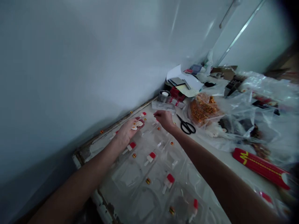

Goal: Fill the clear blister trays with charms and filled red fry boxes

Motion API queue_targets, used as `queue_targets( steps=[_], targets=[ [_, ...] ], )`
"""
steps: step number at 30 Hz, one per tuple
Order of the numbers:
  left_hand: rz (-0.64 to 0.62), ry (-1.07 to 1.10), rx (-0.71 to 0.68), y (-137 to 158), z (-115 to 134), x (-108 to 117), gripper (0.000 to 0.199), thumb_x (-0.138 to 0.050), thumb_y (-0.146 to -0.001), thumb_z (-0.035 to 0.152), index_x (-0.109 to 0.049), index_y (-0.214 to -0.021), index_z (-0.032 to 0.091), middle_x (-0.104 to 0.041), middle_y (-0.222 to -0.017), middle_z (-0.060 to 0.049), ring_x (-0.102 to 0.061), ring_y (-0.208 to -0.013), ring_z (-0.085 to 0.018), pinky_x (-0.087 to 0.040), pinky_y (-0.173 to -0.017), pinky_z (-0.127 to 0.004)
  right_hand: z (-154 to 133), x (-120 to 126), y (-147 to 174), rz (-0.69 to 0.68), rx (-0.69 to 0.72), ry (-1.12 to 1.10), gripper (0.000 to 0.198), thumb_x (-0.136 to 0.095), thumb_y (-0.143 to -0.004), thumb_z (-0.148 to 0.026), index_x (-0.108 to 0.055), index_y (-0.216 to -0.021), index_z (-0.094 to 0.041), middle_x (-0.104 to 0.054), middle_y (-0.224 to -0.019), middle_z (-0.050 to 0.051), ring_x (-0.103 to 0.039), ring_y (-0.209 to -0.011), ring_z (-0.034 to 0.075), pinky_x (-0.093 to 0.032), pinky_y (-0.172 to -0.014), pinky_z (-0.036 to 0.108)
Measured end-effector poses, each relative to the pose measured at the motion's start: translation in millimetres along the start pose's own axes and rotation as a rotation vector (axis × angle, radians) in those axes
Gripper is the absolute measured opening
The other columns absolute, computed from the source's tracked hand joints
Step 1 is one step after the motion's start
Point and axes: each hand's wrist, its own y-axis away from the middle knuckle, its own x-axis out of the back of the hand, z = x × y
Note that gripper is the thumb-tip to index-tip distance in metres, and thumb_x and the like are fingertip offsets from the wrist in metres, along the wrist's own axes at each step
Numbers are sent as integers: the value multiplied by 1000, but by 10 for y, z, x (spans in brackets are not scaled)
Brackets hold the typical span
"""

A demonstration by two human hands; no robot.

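Note:
My left hand (126, 130) is turned palm up and cupped, holding several small white pieces with orange-yellow spots, like miniature fried eggs (137, 125). Farther right, my right hand (164, 119) hovers low over the far part of the table with its fingertips pinched together; anything between them is too small to make out. Below both hands lie clear plastic trays (142, 203) in rows. Among them sit red-and-white miniature popsicles (169, 181) and tiny burger-shaped pieces (148, 180).
Black-handled scissors (187, 127) lie right of my right hand. Behind them is a clear bag of orange pieces (202, 109). A red package (260, 168), crumpled plastic bags (243, 118), papers (187, 82) and a round metal container (164, 96) crowd the table. A wall (93, 62) borders it.

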Motion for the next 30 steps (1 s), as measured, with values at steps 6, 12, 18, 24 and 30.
queue_targets(
  steps=[6,12,18,24,30],
  targets=[
    [-49,-90,25,-4,100,172,27,-70,-72,-1,-74,-95,13,-75,-90,-9,-70,-80,-18,-55,-80,-29,72,-193,-295,-170,215,170,32,-55,-87,-4,-79,-101,-19,-76,-109,12,-64,-112,26,-44,-94,34],
    [-95,-153,-5,62,105,167,24,-88,-67,18,-77,-89,18,-76,-91,-6,-68,-78,-17,-53,-74,-27,17,-114,-138,-20,14,-21,49,-55,-94,-19,-56,-143,-18,-76,-106,12,-69,-96,24,-49,-83,33],
    [-26,-120,-38,98,62,103,30,-93,-55,19,-75,-79,19,-74,-84,-3,-66,-79,-17,-52,-73,-26,-432,48,147,-284,-167,-967,41,-73,-78,-53,-77,-91,-15,-74,-79,6,-64,-66,14,-47,-60,23],
    [28,23,-155,153,44,-7,29,-91,-56,17,-74,-79,17,-73,-85,-2,-64,-78,-12,-48,-72,-22,-663,-156,254,-94,-319,-1150,37,-80,-65,-43,-76,-87,-13,-72,-73,5,-62,-62,13,-40,-56,23],
    [165,54,-246,90,433,415,24,-89,-61,23,-72,-76,18,-68,-73,2,-59,-64,-7,-42,-58,-17,-650,-208,-475,32,40,-16,31,-49,-95,-27,-74,-109,-14,-76,-101,11,-70,-91,22,-48,-74,28]
  ],
)
